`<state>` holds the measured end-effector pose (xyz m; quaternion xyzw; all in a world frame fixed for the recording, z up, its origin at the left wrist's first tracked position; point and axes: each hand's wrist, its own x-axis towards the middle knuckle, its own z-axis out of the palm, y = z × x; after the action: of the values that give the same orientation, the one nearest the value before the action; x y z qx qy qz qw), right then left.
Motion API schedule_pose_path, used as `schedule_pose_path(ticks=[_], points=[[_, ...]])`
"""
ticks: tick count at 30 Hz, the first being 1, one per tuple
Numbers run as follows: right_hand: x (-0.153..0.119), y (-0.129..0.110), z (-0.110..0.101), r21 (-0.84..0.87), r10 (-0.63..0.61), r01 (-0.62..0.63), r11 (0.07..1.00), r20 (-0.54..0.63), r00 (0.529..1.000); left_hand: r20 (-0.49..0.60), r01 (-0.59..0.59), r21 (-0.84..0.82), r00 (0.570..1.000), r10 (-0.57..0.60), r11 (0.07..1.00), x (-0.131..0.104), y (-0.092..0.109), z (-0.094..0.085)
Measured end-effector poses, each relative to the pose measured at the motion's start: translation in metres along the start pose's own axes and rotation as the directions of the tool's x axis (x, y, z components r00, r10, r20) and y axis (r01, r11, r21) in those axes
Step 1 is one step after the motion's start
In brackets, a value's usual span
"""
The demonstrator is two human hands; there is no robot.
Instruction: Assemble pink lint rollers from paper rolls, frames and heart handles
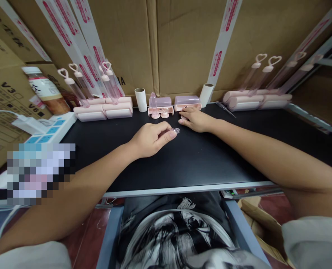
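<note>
My left hand (pixel 151 139) is closed over the middle of the black table, thumb and fingers pinching a small clear plastic piece (pixel 176 130). To its right, my right hand (pixel 199 120) reaches to the front of a pink plastic piece with a lilac translucent top (pixel 187 100). Its fingers are bent together around something small and pinkish, mostly hidden. Just left of that stands a similar pink piece (pixel 168 110) with a lilac top; two round pink parts sit at its front, and a translucent pink tube (pixel 153 100) rises at its left end.
White cardboard tubes (pixel 140 100) flank the pink pieces. Pink rollers with heart-topped sticks stand at left (pixel 118 108) and right (pixel 247 103). A thin metal tool (pixel 226 109) lies by the right rollers. A power strip (pixel 52 129) and bottle (pixel 46 89) are left; cardboard (pixel 182 48) stands behind.
</note>
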<state>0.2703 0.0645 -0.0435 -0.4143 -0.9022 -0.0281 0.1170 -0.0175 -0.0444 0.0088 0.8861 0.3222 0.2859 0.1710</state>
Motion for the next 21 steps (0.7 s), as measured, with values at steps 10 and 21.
schedule_pose_path(ticks=[10,21], points=[[0.001,-0.006,0.007,0.002,0.229,-0.229,0.973,0.001,0.973,0.01,0.006,-0.007,1.0,-0.006,1.0,0.0,0.0,0.001],[-0.001,-0.008,-0.042,0.002,0.253,-0.254,0.967,-0.07,0.965,-0.002,-0.013,0.011,1.0,0.013,1.0,0.0,0.0,-0.001]])
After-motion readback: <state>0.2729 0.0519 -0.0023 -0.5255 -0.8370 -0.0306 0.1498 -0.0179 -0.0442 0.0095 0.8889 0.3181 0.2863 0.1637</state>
